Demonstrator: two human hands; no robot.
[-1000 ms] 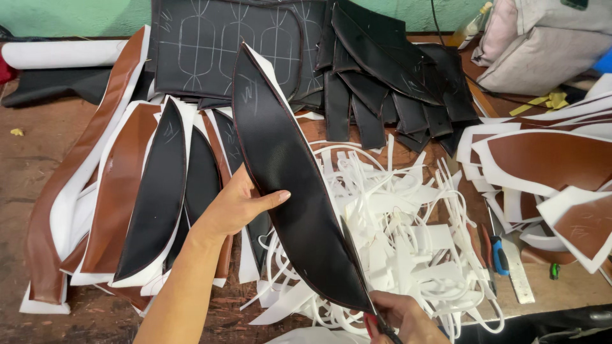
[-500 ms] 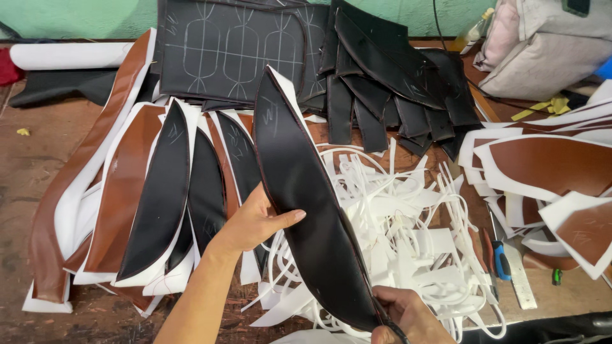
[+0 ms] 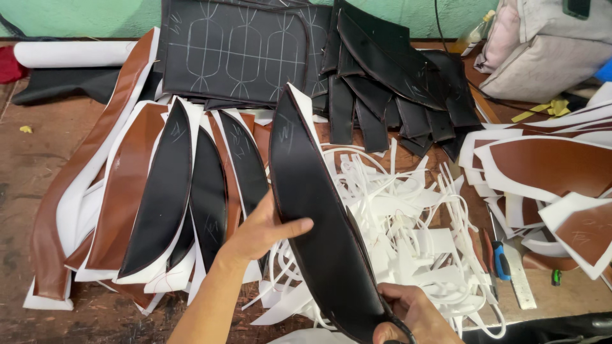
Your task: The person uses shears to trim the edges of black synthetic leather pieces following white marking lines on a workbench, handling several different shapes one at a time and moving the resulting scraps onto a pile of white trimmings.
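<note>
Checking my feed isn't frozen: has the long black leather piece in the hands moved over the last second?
Yes. The black leather piece has shifted rightward; its top tip now sits further right under the chalk-marked black panel, while the left hand holds its edge.

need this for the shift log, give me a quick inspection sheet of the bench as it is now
surface: worn brown bench, mostly covered
job's things: long curved black panel with white edge, held tilted above the pile
clutter: white strips; black and brown curved panels at left; black pieces and a chalk-marked black sheet at the back; brown pieces at right; ruler; white roll
hands: left hand grips the panel's left edge; right hand holds its lower tip, tool there unclear
cables: black cable by the wall
surroundings: green wall; grey bag at back right
</note>
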